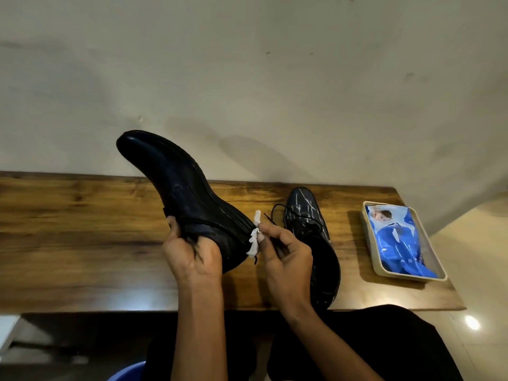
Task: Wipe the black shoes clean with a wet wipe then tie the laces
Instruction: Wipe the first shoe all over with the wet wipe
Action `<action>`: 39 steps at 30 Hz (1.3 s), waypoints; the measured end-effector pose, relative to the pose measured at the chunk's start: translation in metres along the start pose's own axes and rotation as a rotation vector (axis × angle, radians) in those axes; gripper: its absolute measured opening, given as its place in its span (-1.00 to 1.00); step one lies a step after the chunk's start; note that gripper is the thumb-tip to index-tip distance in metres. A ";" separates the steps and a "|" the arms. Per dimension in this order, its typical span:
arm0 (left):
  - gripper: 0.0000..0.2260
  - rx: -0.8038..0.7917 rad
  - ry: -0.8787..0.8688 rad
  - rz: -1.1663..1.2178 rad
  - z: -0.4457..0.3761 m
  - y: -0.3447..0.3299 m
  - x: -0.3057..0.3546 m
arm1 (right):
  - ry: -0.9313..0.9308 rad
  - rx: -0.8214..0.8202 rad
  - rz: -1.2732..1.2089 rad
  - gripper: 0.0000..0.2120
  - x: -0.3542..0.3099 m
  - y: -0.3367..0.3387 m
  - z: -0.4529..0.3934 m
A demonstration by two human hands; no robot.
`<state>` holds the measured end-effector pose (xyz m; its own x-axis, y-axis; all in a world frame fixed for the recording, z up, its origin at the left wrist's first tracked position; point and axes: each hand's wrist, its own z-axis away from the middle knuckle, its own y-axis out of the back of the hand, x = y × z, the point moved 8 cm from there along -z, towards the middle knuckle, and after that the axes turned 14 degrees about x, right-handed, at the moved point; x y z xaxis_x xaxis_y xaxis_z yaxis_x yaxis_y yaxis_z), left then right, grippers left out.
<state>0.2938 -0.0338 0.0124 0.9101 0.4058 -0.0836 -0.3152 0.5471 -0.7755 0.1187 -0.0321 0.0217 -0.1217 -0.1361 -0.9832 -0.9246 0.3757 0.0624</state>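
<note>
My left hand [189,254] grips a black shoe [176,185] by its heel end and holds it above the table, toe pointing up and to the left. My right hand [286,251] pinches a crumpled white wet wipe [255,237] against the shoe's heel and sole edge. A second black shoe [308,215] lies flat on the table to the right, toe away from me, with white streaks on it and its laces loose. My right hand hides part of this second shoe.
The wooden table [82,229] stands against a pale wall. A beige tray [368,243] at the right holds a blue wet wipe packet [395,243]. A blue rim [129,372] shows below the table by my dark-clothed legs.
</note>
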 end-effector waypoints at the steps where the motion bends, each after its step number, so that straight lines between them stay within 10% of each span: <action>1: -0.73 0.010 0.003 0.018 0.002 0.000 0.000 | -0.073 0.002 -0.011 -0.78 0.005 0.001 0.001; 21: -0.60 -0.089 0.077 0.073 0.030 -0.008 -0.013 | -1.216 -0.122 -0.462 -0.73 0.064 -0.041 0.037; 39: -0.59 0.049 -0.212 -0.257 -0.004 0.001 -0.017 | -1.011 -0.438 -0.223 -0.74 0.034 -0.024 0.062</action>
<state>0.2787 -0.0434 0.0100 0.8872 0.3899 0.2467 -0.0997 0.6840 -0.7226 0.1588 0.0110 -0.0242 0.2271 0.7209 -0.6548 -0.9604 0.0543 -0.2734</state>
